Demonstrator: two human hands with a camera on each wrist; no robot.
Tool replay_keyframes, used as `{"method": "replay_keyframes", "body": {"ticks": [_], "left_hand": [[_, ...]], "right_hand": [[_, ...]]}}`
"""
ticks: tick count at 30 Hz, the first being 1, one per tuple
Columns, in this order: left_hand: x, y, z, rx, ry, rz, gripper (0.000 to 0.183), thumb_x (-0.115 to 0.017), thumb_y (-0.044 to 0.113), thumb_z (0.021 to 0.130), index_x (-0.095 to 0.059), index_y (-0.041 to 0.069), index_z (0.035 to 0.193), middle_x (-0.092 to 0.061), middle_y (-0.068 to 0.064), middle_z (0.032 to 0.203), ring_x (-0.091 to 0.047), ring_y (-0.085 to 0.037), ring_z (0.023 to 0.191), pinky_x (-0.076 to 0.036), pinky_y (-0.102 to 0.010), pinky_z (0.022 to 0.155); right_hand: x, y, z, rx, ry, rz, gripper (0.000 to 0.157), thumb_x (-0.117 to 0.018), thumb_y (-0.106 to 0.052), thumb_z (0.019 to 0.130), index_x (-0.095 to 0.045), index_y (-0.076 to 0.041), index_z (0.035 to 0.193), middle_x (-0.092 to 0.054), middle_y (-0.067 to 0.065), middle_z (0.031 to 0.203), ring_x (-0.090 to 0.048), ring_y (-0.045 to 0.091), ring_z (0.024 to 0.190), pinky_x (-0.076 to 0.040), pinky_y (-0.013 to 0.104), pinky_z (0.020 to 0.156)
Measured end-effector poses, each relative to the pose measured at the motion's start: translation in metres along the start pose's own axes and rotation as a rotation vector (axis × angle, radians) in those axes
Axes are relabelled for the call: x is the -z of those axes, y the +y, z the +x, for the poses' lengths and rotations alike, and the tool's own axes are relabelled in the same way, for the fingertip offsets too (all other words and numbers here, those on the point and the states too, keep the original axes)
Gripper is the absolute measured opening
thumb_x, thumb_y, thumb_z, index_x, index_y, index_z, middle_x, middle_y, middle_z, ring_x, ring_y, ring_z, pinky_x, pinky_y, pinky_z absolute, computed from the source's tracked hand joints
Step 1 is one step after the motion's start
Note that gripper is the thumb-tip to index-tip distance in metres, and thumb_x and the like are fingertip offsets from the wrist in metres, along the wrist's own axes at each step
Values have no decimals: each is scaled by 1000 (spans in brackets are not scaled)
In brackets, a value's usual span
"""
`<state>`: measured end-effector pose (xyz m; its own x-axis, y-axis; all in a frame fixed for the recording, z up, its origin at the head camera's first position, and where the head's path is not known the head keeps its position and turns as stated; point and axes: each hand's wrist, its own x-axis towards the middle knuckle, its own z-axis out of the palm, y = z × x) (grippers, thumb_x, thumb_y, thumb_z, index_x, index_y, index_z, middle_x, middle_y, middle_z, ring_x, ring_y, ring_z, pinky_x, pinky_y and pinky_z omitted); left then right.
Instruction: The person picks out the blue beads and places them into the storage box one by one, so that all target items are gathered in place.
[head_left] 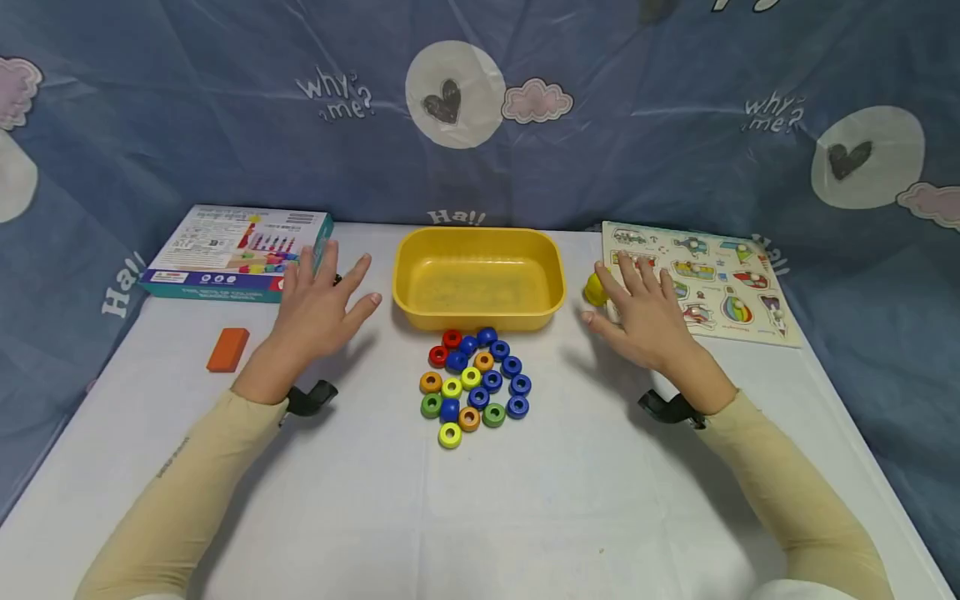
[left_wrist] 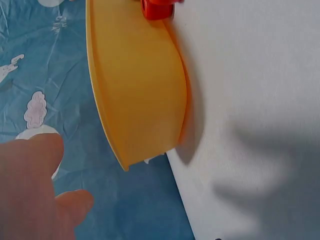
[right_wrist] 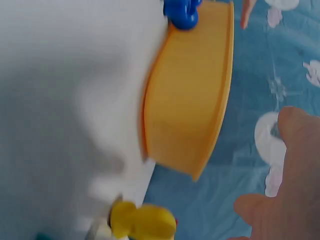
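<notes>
My left hand (head_left: 318, 308) hovers with fingers spread at the front right corner of a flat toy box (head_left: 217, 250), holding nothing. On the other side, my right hand (head_left: 648, 321) is likewise spread and overlaps the picture board (head_left: 750, 308) in the head view. Between them stands a yellow tub (head_left: 480, 320), with bare floor visible inside. Right in front of it lies a cluster of ring-shaped beads (head_left: 491, 382) in blue, red, orange, yellow and green. A small yellow toy (right_wrist: 145, 222) sits beside the board, close to my right fingertips.
An orange block (head_left: 228, 350) lies on the white-covered table (head_left: 480, 517), near my left wrist. Behind the table's back edge hangs a blue printed cloth (head_left: 600, 167). Both forearms reach in from the front corners.
</notes>
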<state>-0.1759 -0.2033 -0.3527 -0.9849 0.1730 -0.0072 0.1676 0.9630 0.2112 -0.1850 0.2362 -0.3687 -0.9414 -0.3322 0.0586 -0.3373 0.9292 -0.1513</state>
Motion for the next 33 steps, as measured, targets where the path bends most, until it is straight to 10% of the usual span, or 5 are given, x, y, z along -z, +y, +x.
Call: {"method": "replay_keyframes", "body": {"ticks": [10,19,25,33], "left_hand": [[-12,10,7,-24,-42,-35,67,-36,55,100,-20,23,156,3,-23,162,9,-50,146,5,-70,117],[-37,20,24,-19,-66,-271,62,-39,50,101,-24,25,155,-2,-20,163,-2,-48,148,-5,-70,118],[-52,22,25,-40,6,-473,57,-41,43,102,-31,20,153,-11,-20,162,-14,-43,148,-16,-65,119],[-68,23,23,-56,143,-706,49,-49,33,101,-43,17,147,-38,-11,155,-38,-29,141,-39,-47,115]], "right_hand": [[-17,-45,-16,232,-28,15,76,-46,-65,93,-25,-27,155,-11,13,164,-11,43,149,-15,69,117],[-36,-76,-28,450,96,147,68,-59,-56,90,-46,-20,146,-32,16,157,-26,41,145,-29,58,118],[-48,-83,-30,581,92,265,50,-62,-42,93,-59,-15,135,-48,14,147,-45,29,136,-41,49,113],[-60,-81,-30,535,29,416,25,-65,-20,92,-70,-13,116,-60,9,123,-60,19,113,-55,37,98]]}}
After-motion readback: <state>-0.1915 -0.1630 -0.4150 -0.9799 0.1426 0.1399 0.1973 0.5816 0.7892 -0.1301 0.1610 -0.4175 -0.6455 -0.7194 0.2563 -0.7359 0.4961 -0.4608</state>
